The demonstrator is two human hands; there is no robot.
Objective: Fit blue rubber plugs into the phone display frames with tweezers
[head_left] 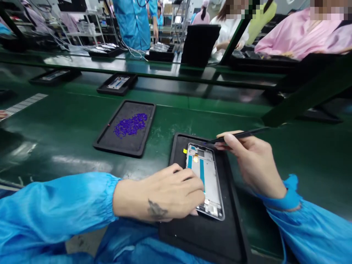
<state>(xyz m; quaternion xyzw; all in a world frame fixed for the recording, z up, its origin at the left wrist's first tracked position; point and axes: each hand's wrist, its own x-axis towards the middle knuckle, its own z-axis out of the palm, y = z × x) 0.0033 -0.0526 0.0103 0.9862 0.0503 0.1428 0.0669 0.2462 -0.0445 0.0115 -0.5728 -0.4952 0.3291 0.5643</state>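
Observation:
A silver phone frame (212,178) with blue strips lies in a black tray (231,205) in front of me. My left hand (167,192) is closed on the frame's left edge, its curled fingers covering part of it. Between the fingers of my right hand (250,157) are black tweezers (243,134). Their tip is at the top end of the frame, close to a tiny purple spot; whether they pinch a piece is too small to tell. A yellow tab (185,151) sticks out at the frame's upper left.
Many small purple pieces (131,124) lie in a second black tray (123,143) to the left. Further back, trays with phone parts (118,83) stand on the green table (68,113). A dark green post (305,91) slants at right. People in coveralls (134,24) work beyond.

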